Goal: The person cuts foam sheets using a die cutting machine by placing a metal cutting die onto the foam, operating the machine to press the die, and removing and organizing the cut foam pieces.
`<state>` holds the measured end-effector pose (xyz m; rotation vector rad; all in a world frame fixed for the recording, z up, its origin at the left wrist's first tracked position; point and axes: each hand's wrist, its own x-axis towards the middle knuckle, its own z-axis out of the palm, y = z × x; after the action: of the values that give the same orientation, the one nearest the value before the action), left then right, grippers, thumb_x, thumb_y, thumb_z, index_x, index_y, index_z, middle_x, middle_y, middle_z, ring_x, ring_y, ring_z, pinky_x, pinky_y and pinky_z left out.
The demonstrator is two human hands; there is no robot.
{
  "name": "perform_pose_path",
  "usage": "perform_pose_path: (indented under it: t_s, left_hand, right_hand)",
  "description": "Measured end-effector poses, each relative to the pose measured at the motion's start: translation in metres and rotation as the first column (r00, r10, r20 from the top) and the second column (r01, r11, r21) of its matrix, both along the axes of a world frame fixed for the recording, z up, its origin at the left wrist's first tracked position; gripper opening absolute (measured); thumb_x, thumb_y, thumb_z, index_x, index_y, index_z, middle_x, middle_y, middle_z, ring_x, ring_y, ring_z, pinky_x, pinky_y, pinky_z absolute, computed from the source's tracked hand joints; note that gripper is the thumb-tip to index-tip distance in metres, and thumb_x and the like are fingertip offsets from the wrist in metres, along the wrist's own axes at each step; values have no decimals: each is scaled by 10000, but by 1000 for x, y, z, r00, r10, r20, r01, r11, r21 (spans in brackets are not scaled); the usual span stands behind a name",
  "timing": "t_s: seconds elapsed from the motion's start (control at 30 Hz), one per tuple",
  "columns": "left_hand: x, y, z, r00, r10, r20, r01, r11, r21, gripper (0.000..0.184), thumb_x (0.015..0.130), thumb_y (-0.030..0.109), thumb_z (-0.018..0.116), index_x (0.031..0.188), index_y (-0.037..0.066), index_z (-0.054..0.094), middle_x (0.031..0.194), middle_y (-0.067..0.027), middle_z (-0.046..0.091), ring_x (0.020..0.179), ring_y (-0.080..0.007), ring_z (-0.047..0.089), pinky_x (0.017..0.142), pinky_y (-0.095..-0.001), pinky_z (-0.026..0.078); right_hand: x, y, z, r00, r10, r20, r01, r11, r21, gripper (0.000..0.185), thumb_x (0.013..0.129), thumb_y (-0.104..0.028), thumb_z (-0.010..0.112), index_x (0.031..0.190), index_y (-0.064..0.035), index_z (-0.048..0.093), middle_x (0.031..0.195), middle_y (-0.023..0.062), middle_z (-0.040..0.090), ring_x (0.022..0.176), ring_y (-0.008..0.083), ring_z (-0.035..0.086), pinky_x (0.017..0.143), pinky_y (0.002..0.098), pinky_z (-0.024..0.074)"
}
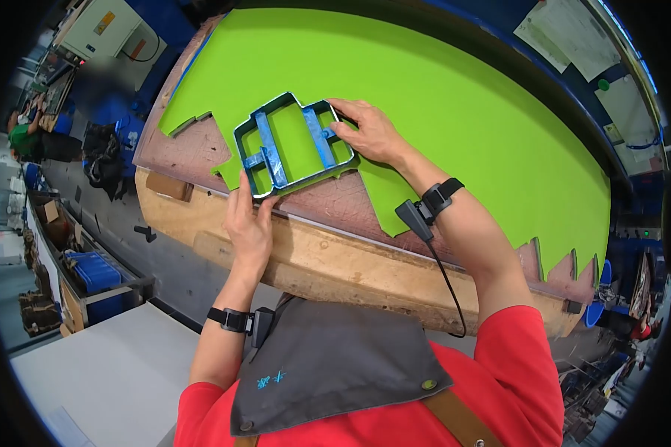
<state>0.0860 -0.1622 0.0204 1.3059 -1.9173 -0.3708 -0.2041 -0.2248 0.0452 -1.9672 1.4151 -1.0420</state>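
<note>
A blue metal cutting die (273, 153), an angular open frame with two crossbars, rests on or just above a bright green sheet (395, 82). My left hand (249, 227) grips its near left corner, fingertips against the outer wall. At the far right corner, my right hand (370, 132) is closed on the rim, with the thumb near a crossbar. Angular pieces are cut away along the sheet's near edge. Through those gaps shows a worn reddish cutting board (334, 200). Whether the die's underside touches the sheet all round is hidden.
A wooden ledge (343, 257) runs along the near side, with a brown block (169, 185) at its left. A dark machine beam crosses behind the sheet. At lower left stands a white table (119, 372). A person in green (26, 141) is far left.
</note>
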Motion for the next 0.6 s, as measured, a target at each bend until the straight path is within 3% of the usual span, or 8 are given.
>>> perform_pose_path:
  t_s: [0.2,0.3,0.33,0.4,0.43,0.53,0.57,0.6]
  left_hand:
    - [0,-3,-5,999,21,25,-19,999,-51,748,783,-63,782,1465,-13,477,979,-163,615,851,-299,610,744,-382,501]
    - [3,-1,-2,1000,12,-12,-13,996,-84,745,778,-39,797,1455,-15,487,979,-164,616,857,-303,617,734,-383,504]
    - [5,0,2,1000,12,-10,-12,1000,-10,736,779,-15,803,1447,-21,493,990,-170,626,868,-317,628,744,-390,511]
    - [10,2,8,1000,-1,-15,3,991,133,722,783,33,814,1432,-32,504,1012,-183,646,892,-344,649,763,-404,524]
    - [16,-1,-3,982,-33,-183,40,999,34,653,811,64,799,1407,-9,543,994,-180,665,882,-322,665,767,-390,534]
    - [61,10,-14,990,-23,-142,24,1000,6,518,859,94,757,1346,1,606,972,-180,677,865,-307,678,768,-389,542]
    - [69,14,-15,991,27,-133,-27,1000,0,310,911,102,699,1202,-4,689,937,-173,682,836,-312,680,736,-396,536]
    - [69,18,-16,990,27,-141,-26,1000,8,310,911,102,699,1202,-4,689,937,-173,682,836,-312,680,736,-396,536]
  right_hand:
    - [-2,-1,-2,997,8,-80,-13,998,-61,523,919,-237,577,1398,-29,546,1353,219,606,1232,397,563,1079,456,430]
    - [2,6,18,999,8,-52,-3,995,104,519,959,-251,572,1414,-5,530,1401,221,581,1285,384,546,1106,436,418]
    - [3,9,14,998,19,-62,-13,997,82,519,959,-251,572,1414,-5,530,1401,221,581,1285,384,546,1106,436,418]
    - [-3,15,-4,971,-172,168,127,961,247,542,996,-302,567,1423,28,515,1444,215,556,1335,343,533,1126,407,411]
    - [-11,28,2,971,-214,107,183,952,247,559,1005,-324,568,1423,42,507,1442,210,562,1341,327,533,1126,399,414]
    - [-44,96,35,944,-316,-99,331,916,227,536,1002,-339,595,1384,35,553,1372,199,623,1278,319,594,1078,392,465]
    - [-53,126,46,919,-375,-119,392,897,203,479,999,-319,605,1328,29,600,1286,190,667,1204,297,633,1029,377,488]
    - [-63,157,53,893,-430,-135,449,876,176,425,996,-299,614,1271,23,647,1201,181,710,1131,274,671,981,363,511]
